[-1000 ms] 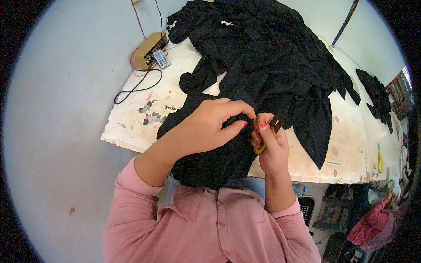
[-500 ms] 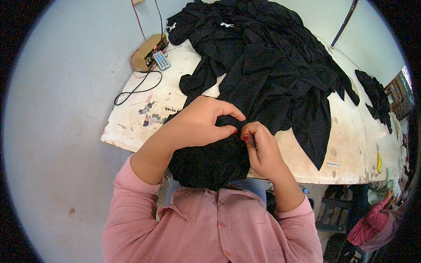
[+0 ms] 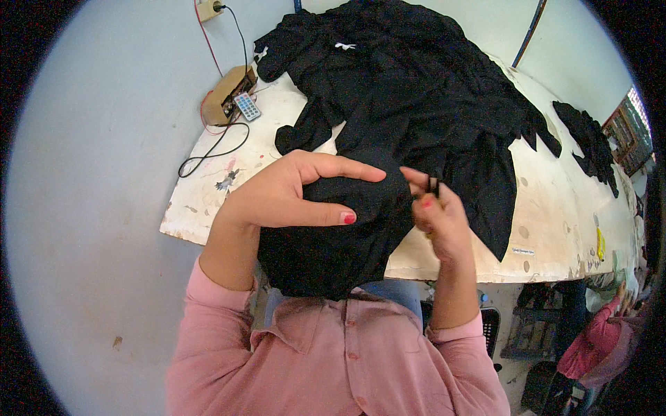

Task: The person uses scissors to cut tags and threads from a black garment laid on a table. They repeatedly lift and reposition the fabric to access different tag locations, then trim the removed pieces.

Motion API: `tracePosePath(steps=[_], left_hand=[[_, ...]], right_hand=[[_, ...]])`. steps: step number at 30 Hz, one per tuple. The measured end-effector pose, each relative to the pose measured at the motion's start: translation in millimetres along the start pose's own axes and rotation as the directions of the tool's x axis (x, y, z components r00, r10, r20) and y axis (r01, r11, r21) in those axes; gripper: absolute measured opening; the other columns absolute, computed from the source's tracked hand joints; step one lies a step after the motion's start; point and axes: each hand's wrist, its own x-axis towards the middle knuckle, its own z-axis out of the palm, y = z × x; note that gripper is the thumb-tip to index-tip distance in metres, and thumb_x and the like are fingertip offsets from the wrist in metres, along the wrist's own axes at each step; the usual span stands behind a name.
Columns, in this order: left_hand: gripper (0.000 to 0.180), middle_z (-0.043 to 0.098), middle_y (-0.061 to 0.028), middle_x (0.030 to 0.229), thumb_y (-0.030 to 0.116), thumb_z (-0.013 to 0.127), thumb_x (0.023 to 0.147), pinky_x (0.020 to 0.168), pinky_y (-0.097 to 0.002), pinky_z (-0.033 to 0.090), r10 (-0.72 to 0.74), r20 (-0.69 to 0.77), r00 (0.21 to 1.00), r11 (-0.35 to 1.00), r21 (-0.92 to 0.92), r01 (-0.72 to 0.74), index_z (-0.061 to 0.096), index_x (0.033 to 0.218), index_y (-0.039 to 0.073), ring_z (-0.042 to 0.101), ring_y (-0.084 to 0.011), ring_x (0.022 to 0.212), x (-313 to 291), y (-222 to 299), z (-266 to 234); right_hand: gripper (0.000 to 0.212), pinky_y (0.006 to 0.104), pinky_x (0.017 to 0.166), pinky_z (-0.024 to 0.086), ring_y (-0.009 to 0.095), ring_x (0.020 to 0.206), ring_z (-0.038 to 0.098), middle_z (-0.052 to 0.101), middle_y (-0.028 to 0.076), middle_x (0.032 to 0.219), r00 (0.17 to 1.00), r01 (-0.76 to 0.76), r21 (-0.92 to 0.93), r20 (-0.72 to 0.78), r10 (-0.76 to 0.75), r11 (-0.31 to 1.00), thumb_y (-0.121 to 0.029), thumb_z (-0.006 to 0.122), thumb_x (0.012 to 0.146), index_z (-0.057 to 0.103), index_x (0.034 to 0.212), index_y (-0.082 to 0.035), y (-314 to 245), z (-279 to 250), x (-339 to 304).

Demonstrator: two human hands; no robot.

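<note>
A long piece of black cloth [image 3: 322,253] hangs off the table's front edge into my lap, joined in view to the heap behind. Over this cloth lies my left hand [image 3: 295,191], its thumb and forefinger stretched well apart; the other fingers are hidden beneath. My right hand [image 3: 440,215] is just right of the cloth, a little blurred, with fingers curled round a small dark object [image 3: 433,186]. Only a bit of that object shows between the fingers, so its kind cannot be made out. A gap separates the two hands.
A large heap of black cloth [image 3: 409,76] covers the pale, stained table [image 3: 548,229]. At the back left are a brown box with wires [image 3: 225,97] and a remote control [image 3: 247,107]. More black cloth [image 3: 590,145] lies right. Another person [image 3: 593,343] is at the lower right.
My right hand has moved right, away from my left hand. My left thumb and forefinger have spread wider, and the left hand has shifted slightly left.
</note>
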Motion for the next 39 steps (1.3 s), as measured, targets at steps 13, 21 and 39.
tracePosePath(steps=[13, 21, 39], left_hand=[[0.051, 0.063, -0.0054, 0.11, 0.008, 0.074, 0.079, 0.09, -0.025, 0.046, -0.246, -0.012, 0.969, 0.935, -0.266, 0.235, 0.049, 0.123, 0.002, 0.058, -0.0121, 0.103, 8, -21, -2], [0.06, 0.06, -0.0055, 0.117, 0.001, 0.065, 0.084, 0.092, -0.0287, 0.046, -0.051, -0.194, 0.98, 0.973, -0.229, 0.006, 0.038, 0.138, 0.001, 0.058, -0.0134, 0.105, 18, -36, 16], [0.042, 0.064, -0.0092, 0.115, 0.006, 0.069, 0.076, 0.095, -0.0295, 0.042, -0.084, -0.107, 0.991, 0.993, -0.09, 0.074, 0.061, 0.118, 0.002, 0.058, -0.0162, 0.105, 4, -18, 8]], right_hand=[[0.025, 0.0189, 0.058, 0.039, 0.005, 0.071, 0.052, 0.058, 0.0, 0.086, 0.884, 0.272, -0.287, -0.302, -0.356, 0.919, -0.007, 0.077, 0.073, 0.063, 0.093, -0.005, -7, 36, 11], [0.036, 0.0285, 0.067, 0.052, 0.022, 0.078, 0.062, 0.06, 0.011, 0.087, 0.666, 0.581, -0.711, 0.135, -0.734, 0.396, 0.003, 0.073, 0.068, 0.066, 0.103, -0.003, 4, 43, 16], [0.018, 0.0194, 0.053, 0.036, 0.007, 0.062, 0.052, 0.059, 0.003, 0.073, 0.946, 0.268, 0.065, 0.168, -0.276, 0.961, -0.014, 0.073, 0.08, 0.06, 0.088, -0.004, -5, -3, -5]])
